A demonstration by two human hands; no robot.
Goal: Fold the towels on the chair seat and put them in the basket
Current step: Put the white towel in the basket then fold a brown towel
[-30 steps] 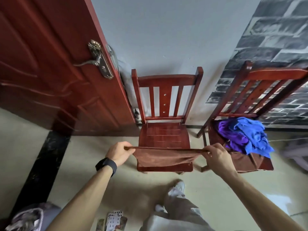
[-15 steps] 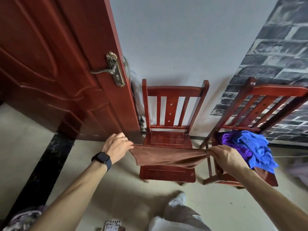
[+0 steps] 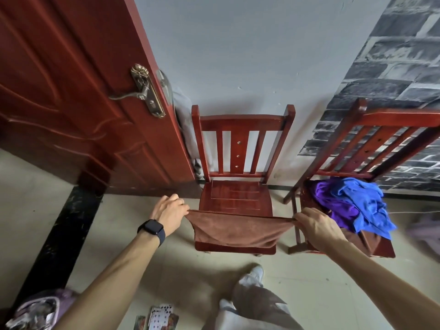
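Since a moment ago my two hands have stayed out in front of me, and the brown towel [image 3: 238, 231] now sags a bit lower between them. My left hand [image 3: 170, 211] pinches one top corner and my right hand [image 3: 316, 226] pinches the other, both arms stretched forward. The towel looks soft and fuzzy. It hangs over the front edge of the shiny red wooden chair [image 3: 238, 196] in the middle of the frame. A crumpled blue towel [image 3: 364, 206] and a purple towel [image 3: 333, 203] lie piled on the second chair [image 3: 383, 251] at the right.

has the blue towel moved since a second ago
No. The blue towel still lies heaped over the purple towel on the right chair seat.
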